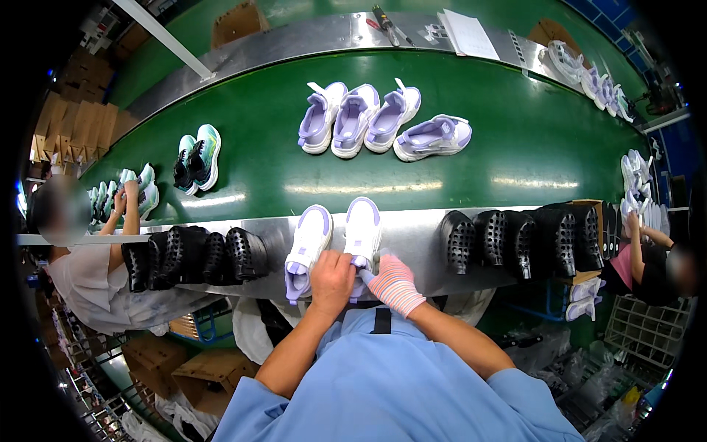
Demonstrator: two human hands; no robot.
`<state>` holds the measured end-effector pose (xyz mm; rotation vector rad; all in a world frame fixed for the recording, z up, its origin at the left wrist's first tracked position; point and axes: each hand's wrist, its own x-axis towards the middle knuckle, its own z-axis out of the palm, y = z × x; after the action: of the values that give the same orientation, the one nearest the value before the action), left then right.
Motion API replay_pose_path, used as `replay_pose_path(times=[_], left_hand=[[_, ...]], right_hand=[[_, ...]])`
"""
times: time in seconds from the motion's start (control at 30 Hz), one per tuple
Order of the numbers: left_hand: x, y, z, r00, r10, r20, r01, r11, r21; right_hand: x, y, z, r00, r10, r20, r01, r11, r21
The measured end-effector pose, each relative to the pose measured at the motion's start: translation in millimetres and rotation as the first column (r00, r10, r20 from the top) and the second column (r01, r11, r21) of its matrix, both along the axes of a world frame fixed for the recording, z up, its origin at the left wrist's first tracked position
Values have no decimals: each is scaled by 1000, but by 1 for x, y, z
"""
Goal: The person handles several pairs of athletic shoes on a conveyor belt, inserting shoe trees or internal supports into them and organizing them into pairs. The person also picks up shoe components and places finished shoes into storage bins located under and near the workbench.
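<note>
Two white and lavender sneakers lie side by side on the steel ledge before me, toes pointing away. Bare, my left hand [333,281] is closed at the opening of the right-hand sneaker [362,225], its fingers bent over the tongue area. My right hand [398,284], in a striped knit glove, pinches at the same opening from the other side. Both hands cover much of that shoe's collar and heel, so the exact part gripped is hard to see. Left of them, the other sneaker [311,236] stands untouched, its strap across the top.
On the green belt [265,162] sit several white and lavender sneakers [356,121] and a teal pair [199,158]. Black studded shoe forms [247,254] line the ledge [412,243] on both sides. Co-workers handle shoes at far left and right. Tools [387,26] and papers [471,37] lie beyond.
</note>
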<state>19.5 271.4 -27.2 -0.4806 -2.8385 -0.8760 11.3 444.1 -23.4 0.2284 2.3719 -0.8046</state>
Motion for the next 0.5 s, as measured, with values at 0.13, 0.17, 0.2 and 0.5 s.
replay_pose_path(times=[0.13,0.17,0.2,0.5], left_hand=[[-3,1,5,998,-53,-26,55,995,88],[-2,0,11,999,-43,-23,45,994,99],[-2,-2,9,998,-55,-40,58,996,66],[-7,-6,18,967,-251,46,255,940,-228]], right_hand=[[9,-9,-14,996,36,-76,-32,998,51],[12,-10,-15,993,49,-105,-42,997,60],[14,-13,-16,989,61,-133,-52,996,70],[3,-27,-10,967,230,-110,-208,962,177]])
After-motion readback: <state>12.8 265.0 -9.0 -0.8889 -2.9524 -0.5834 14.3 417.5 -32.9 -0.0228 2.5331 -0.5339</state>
